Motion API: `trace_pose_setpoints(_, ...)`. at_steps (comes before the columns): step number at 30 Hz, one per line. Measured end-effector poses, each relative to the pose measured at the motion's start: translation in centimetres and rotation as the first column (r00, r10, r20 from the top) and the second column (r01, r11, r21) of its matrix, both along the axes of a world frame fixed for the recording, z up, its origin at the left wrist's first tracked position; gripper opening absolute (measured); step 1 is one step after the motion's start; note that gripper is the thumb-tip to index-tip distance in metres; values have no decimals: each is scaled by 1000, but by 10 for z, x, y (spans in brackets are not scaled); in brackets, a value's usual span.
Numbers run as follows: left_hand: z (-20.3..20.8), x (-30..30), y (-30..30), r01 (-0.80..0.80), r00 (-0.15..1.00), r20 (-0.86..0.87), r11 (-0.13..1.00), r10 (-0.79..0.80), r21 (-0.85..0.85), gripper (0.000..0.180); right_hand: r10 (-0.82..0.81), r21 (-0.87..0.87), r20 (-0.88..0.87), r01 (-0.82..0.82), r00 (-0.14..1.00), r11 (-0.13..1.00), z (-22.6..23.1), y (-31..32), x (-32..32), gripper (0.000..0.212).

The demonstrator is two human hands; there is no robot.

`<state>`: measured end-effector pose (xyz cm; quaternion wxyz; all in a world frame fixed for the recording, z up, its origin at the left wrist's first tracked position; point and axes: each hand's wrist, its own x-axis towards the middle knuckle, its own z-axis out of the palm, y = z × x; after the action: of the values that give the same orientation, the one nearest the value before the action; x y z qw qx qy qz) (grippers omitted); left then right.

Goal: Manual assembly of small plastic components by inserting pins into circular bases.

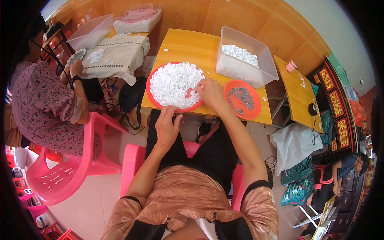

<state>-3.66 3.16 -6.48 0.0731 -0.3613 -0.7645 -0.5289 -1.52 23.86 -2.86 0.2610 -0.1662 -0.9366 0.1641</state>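
Observation:
A red round tray (149, 90) on the yellow table is heaped with small white plastic pieces (172, 82); some look ring-shaped. My right hand (211, 94) reaches over the tray's right side, fingertips pinched together beside a bare red patch among the pieces. Whatever it pinches is too small to make out. At the tray's near rim, my left hand (167, 126) has its fingers bent and closed toward the thumb; their contents are hidden. To the right of my right hand, an orange-red plate (253, 110) carries thin grey metal pieces (242, 99) resembling nails.
Behind the plate stands a clear plastic bin (264, 76) part-filled with white pieces. Another person (48, 104) works at a cloth-covered table (116, 60) on the left, beside a pink chair (72, 168). Another yellow table (300, 90) and a white sack (294, 146) are on the right.

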Motion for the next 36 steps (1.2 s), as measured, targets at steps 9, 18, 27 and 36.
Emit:
trace_pose_setpoints(9, -2, -2, 0, 2, 1000, 10, 1000, -2, -3, 22, -42, -42, 223, 52, 974, 998, -19, -20, -34, 29)
trace_pose_setpoints(18, -3, -2, 0, -4, 1000, 5, 1000, 4, -5, 22, -97, 9, 267, 98, 959, 995, -14, -28, -41, 24)
trace_pose_setpoints(27, -2, -2, 1, 3, 1000, 17, 1000, -3, -2, 22, -91, -138, 140, 111, 986, 984, -20, -15, -39, 20)
trace_pose_setpoints(36, -4, -3, 0, -5, 1000, 9, 1000, 5, 2, 22, -275, -53, 343, 311, 898, 949, 5, 37, 7, 21)
